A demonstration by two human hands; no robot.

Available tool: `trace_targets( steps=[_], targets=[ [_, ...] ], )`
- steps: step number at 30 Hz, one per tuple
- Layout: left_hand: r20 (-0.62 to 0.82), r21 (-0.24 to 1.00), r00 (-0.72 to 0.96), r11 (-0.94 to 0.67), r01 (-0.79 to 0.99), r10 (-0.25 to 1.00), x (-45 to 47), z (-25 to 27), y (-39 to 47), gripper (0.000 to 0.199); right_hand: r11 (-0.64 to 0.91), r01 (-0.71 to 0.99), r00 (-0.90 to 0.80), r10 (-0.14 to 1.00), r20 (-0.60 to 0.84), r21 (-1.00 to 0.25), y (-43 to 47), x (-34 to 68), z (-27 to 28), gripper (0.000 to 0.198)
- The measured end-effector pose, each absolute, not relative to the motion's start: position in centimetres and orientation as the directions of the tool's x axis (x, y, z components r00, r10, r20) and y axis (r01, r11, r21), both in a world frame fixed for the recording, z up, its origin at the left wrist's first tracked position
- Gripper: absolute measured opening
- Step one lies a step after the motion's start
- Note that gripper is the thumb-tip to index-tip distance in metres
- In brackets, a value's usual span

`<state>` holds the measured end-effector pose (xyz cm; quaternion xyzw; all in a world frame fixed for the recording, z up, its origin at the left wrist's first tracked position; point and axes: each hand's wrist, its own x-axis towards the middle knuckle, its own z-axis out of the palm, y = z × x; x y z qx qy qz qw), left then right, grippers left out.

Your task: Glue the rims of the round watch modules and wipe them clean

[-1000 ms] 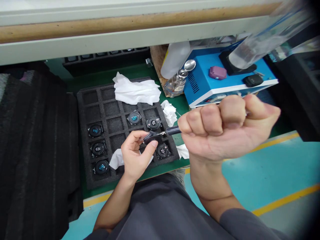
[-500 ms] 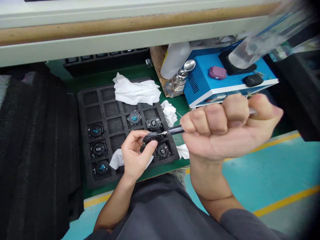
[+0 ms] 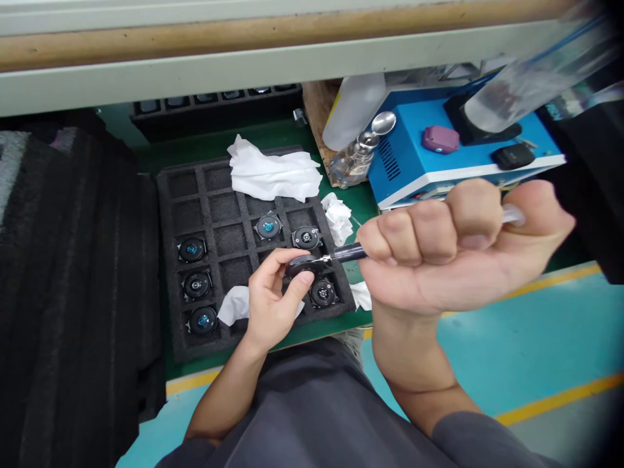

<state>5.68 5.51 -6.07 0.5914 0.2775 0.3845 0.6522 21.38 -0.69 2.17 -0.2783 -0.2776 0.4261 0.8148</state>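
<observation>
My left hand (image 3: 273, 302) pinches a round black watch body (image 3: 303, 265) between thumb and fingers, holding it tilted above the foam tray (image 3: 229, 268). My right hand (image 3: 453, 250) is closed in a fist around a slim black pen-shaped tool (image 3: 348, 252), whose whitish end shows by the thumb. The tool's thin metal tip meets the edge of the watch body; the exact contact is too small to make out. Several similar watch bodies lie in tray compartments, among them a watch body (image 3: 323, 293) just right of my left hand.
A white wipe (image 3: 273, 174) covers the tray's back; crumpled tissue (image 3: 337, 218) lies beside it. Behind stand a glass bottle (image 3: 353, 159), a white plastic bottle (image 3: 355, 107) and a blue box (image 3: 407, 140). Stacked black foam (image 3: 73, 273) rises at left. A shelf edge (image 3: 273, 68) crosses above.
The view has shifted slightly, so the tray and hands sit a little further right. Both hands keep their grips, and the tool tip stays at the watch body's edge.
</observation>
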Motion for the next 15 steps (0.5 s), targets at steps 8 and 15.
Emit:
trace_targets(
  steps=[8,15],
  targets=[
    [0.106,0.981,0.56,0.004,-0.192,0.821,5.6,-5.9,5.5,0.015,0.468,-0.535,0.461,0.859,0.221,-0.703,-0.3,21.3,2.5,0.06],
    [0.126,0.976,0.561,-0.001,-0.218,0.818,5.6,-6.1,5.6,0.015,0.492,-0.562,0.401,0.865,0.301,-0.665,0.1,22.1,1.1,0.057]
  ],
)
